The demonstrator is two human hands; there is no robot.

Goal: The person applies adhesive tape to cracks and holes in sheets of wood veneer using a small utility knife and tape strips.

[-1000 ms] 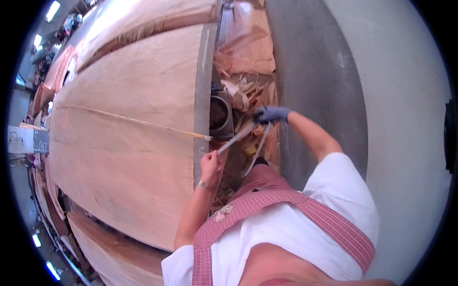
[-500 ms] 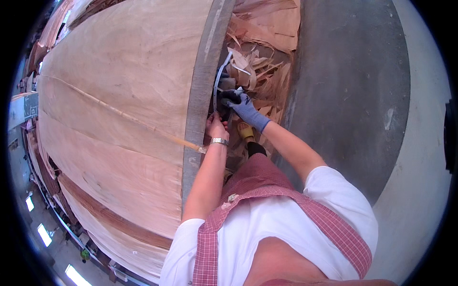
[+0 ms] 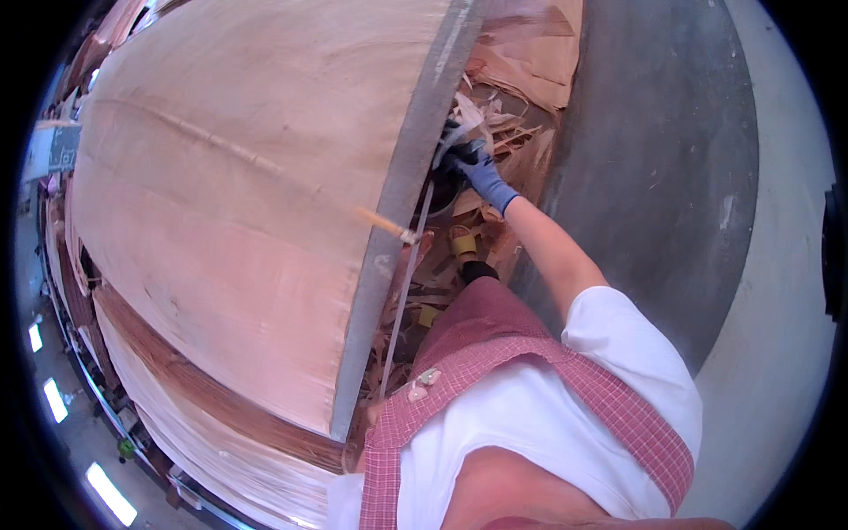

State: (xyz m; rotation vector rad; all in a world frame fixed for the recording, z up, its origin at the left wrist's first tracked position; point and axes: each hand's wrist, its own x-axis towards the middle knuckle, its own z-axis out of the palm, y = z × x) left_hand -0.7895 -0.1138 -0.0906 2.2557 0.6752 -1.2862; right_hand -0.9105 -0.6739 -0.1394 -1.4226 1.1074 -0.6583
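Observation:
My right hand [image 3: 478, 168], in a blue glove with dark fingers, reaches down beside the grey edge of a large sheet-covered stack. Its fingers are curled; what they hold is blurred and hidden. Just below it shows the rim of a dark bucket [image 3: 449, 196]. A thin white strip [image 3: 405, 296] runs straight from near that glove back toward my body. At the strip's near end is my bare left hand [image 3: 376, 412], closed on it and mostly hidden by the apron strap. A stick with a brush-like tip [image 3: 389, 225] juts over the stack's edge, next to the strip.
Pale wood veneer sheets [image 3: 238, 177] cover the broad stack on the left, bordered by a grey edge [image 3: 397, 208]. Torn veneer scraps [image 3: 508, 124] litter the floor around my yellow sandal [image 3: 463, 243]. A dark grey surface [image 3: 645, 177] lies on the right.
My left hand has moved back toward my body, and the strip, curved before, is now straight. My right hand has moved slightly farther away. The view has shifted.

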